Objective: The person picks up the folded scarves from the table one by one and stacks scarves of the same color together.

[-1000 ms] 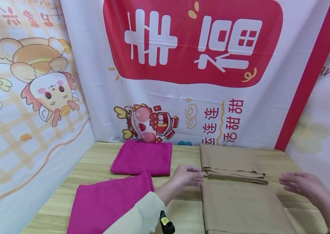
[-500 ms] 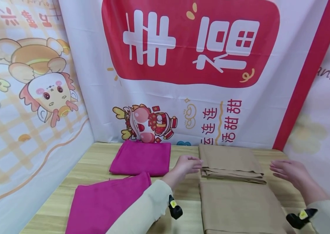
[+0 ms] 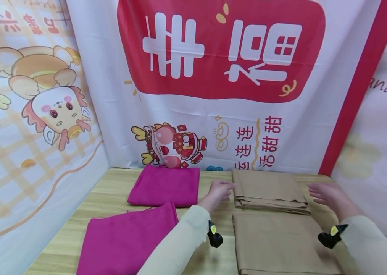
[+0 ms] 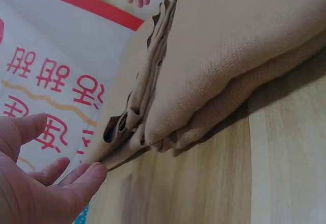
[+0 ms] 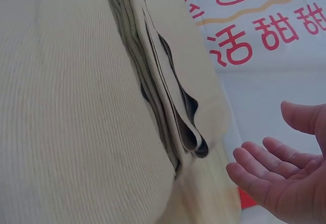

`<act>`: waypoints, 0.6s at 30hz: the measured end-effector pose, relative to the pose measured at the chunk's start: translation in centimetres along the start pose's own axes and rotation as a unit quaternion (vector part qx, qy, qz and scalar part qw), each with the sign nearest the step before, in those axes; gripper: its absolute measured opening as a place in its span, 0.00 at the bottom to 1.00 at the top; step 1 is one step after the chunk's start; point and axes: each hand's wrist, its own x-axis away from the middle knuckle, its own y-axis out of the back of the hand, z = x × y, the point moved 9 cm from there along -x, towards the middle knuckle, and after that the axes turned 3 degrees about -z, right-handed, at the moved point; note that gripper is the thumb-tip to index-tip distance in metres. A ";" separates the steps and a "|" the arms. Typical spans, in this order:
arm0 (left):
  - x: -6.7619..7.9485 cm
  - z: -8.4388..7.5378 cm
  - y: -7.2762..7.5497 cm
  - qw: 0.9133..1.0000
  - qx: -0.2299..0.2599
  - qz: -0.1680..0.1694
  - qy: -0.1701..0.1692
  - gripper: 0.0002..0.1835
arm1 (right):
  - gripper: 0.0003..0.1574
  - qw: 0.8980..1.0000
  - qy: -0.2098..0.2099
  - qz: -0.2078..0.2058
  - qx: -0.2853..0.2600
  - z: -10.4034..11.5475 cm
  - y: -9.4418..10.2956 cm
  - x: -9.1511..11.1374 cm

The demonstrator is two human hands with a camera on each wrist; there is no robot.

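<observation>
We note the left hand (image 3: 218, 192) and right hand (image 3: 327, 195), fingers loosely extended and gripping nothing, flanking the far folded tan cloth (image 3: 267, 186) on the wood-grain table (image 3: 107, 194), left-hand contact unclear, a red-and-white banner (image 3: 214, 88) behind.

The table (image 3: 111, 194) is showing pale yellow woodgrain; plain magenta cloths (image 3: 164, 188) are lying on its left half, plain tan cloths (image 3: 267, 185) on its right. Behind the table, a white banner (image 3: 210, 109) is carrying white characters on red; left of the table, a pale hanging (image 3: 39, 122) is displaying orange plaid.
</observation>
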 end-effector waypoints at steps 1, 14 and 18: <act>-0.2 0.2 -0.2 1.000 -0.002 -0.003 0.001 0.18 | 0.44 1.000 -0.003 0.009 0.006 -0.1 -0.3 -0.3; -1.2 1.4 -1.2 0.996 0.028 -0.067 0.053 0.09 | 0.47 0.999 -0.039 0.027 -0.006 -1.9 -1.6 -2.2; -1.5 1.6 -1.0 0.996 0.002 -0.074 0.055 0.14 | 0.44 0.998 -0.049 -0.012 -0.039 -2.4 -1.0 -2.3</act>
